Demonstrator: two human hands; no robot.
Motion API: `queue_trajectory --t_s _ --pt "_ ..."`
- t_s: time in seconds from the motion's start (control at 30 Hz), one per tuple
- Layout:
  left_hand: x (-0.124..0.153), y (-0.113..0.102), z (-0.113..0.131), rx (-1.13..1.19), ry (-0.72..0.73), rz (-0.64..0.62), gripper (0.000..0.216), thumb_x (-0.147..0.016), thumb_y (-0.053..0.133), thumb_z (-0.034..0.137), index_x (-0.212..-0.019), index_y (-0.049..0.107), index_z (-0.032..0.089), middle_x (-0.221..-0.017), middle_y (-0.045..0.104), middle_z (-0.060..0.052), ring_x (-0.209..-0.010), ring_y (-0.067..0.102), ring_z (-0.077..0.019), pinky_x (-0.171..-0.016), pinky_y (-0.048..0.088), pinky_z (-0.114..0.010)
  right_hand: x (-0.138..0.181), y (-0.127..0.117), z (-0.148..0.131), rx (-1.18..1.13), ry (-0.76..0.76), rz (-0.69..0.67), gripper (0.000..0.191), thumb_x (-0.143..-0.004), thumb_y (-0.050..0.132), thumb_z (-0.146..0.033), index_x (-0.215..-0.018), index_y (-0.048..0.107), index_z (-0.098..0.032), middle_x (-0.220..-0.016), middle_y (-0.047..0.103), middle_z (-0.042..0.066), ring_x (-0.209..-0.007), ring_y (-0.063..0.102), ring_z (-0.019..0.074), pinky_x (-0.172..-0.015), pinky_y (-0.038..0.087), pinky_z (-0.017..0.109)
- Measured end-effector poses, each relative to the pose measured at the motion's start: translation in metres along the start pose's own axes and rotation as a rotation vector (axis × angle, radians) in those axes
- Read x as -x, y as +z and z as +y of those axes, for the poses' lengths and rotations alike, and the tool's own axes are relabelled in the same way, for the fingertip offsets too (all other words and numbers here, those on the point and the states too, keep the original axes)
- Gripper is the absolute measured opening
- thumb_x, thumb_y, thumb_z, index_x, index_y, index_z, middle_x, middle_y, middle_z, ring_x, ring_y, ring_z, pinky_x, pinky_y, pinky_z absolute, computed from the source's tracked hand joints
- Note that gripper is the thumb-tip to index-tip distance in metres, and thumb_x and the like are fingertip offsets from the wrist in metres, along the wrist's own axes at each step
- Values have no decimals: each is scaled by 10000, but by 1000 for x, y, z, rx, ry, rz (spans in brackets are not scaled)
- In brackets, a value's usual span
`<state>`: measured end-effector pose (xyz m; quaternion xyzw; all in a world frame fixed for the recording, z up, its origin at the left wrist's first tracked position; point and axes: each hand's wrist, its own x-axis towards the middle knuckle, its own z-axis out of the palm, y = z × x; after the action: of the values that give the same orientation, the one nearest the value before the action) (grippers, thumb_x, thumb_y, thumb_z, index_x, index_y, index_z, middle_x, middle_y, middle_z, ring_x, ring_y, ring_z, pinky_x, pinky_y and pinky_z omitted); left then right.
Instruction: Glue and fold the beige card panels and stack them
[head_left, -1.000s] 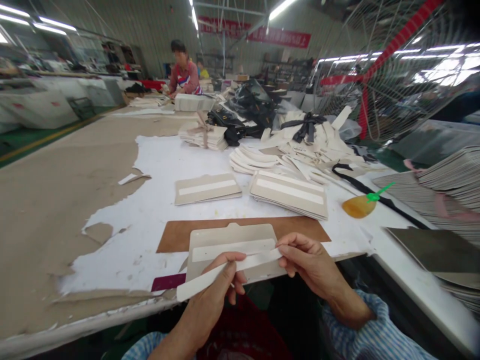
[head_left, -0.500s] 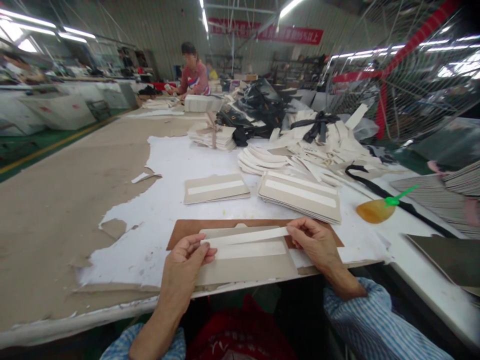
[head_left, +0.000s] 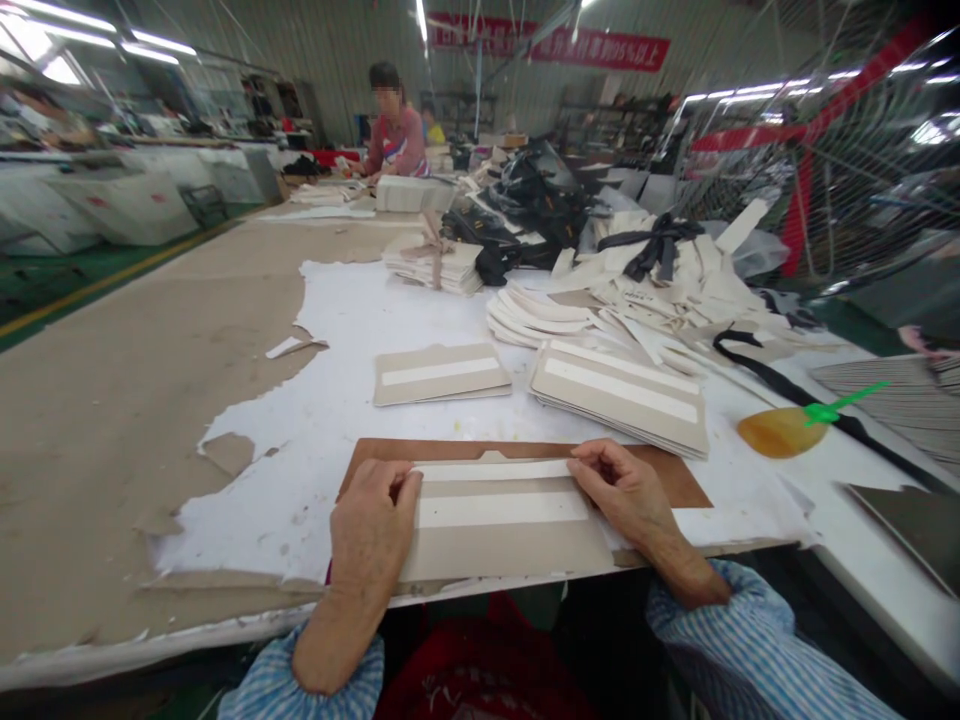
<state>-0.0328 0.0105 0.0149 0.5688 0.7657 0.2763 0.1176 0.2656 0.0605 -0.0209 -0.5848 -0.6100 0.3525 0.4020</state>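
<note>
A narrow white strip (head_left: 495, 470) stretches between my two hands along the top edge of a beige panel (head_left: 510, 550). My left hand (head_left: 375, 515) pinches its left end, and my right hand (head_left: 615, 490) pinches the right end between thumb and fingers. Across the middle of the panel lies a second, wider white strip (head_left: 502, 508). Beneath the panel is a brown board (head_left: 675, 475), its ends showing on both sides. Beyond my hands lie a small pile of beige panels with a white strip (head_left: 442, 374) and a thicker stack of striped panels (head_left: 619, 395).
A yellow-brown blob with a green handle (head_left: 784, 430) lies at the right. Behind are loose white strips (head_left: 540, 315), a tied bundle (head_left: 435, 265) and black pieces (head_left: 532, 205). Torn brown paper (head_left: 150, 400) covers the left of the table. A co-worker (head_left: 394, 135) is at the far end.
The strip, held slanted above the panel before, now lies straight along its top edge. My left hand has turned knuckles-up and moved slightly up. The view has shifted slightly.
</note>
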Motion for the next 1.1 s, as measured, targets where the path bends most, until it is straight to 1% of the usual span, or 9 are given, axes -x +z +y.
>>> queue_trajectory --t_s 0.17,0.3,0.47,0.63,0.73,0.83,0.9,1.0,1.1 --pt "1 2 1 -54 -28 28 276 -888 568 335 -1112 640 190 -932 640 -54 -917 636 -243 -774 482 -363 0 -1 2 43 5 -8 289 -826 692 -485 -887 675 -203 -666 602 -8 -601 541 165 -580 412 310" --pt "4 2 0 -35 -49 30 168 -877 602 326 -1005 617 218 -872 605 -24 -861 625 -232 -721 465 -348 0 -1 3 39 41 3 316 -809 700 -505 -897 680 -202 -663 594 -6 -590 527 162 -555 400 304" --pt "4 2 1 -46 -60 8 153 -894 608 319 -1011 608 221 -883 597 -16 -835 615 -216 -713 450 -336 1 -3 4 44 55 25 314 -801 718 -502 -902 683 -206 -659 589 -6 -577 510 159 -531 391 295" --pt "5 1 3 -74 -53 -15 100 -910 595 315 -955 622 230 -888 604 -15 -813 602 -202 -693 429 -318 1 -3 3 44 53 39 299 -794 729 -498 -884 686 -215 -649 591 -8 -571 507 157 -524 390 292" --pt "5 2 1 -98 -15 -5 118 -918 592 320 -965 647 227 -900 615 -22 -841 607 -205 -695 432 -311 1 -3 4 49 46 31 291 -799 727 -485 -892 688 -213 -658 603 -4 -578 517 158 -532 395 294" --pt "6 4 -3 -124 57 23 194 -934 580 328 -1054 701 236 -943 631 -29 -868 625 -201 -686 437 -303 1 -3 5 59 48 21 291 -803 725 -477 -908 693 -208 -671 619 0 -585 534 161 -545 404 298" --pt "7 6 -6 -133 120 31 229 -947 567 325 -1089 734 257 -927 631 -22 -841 631 -183 -682 442 -295 0 -3 5 64 44 18 283 -806 721 -475 -896 692 -209 -669 626 3 -590 546 167 -552 412 303" --pt "7 7 -9 -179 190 34 246 -963 544 317 -1020 774 254 -871 625 -14 -762 618 -157 -660 441 -289 0 -1 2 74 18 18 254 -822 699 -460 -882 690 -213 -681 648 10 -608 570 175 -573 435 308" --pt "6 8 -9 -242 246 72 286 -975 517 330 -989 781 219 -883 639 -25 -742 617 -152 -644 448 -291 -1 1 -4 126 -21 22 207 -830 670 -418 -869 692 -216 -671 648 6 -596 568 170 -574 439 302"
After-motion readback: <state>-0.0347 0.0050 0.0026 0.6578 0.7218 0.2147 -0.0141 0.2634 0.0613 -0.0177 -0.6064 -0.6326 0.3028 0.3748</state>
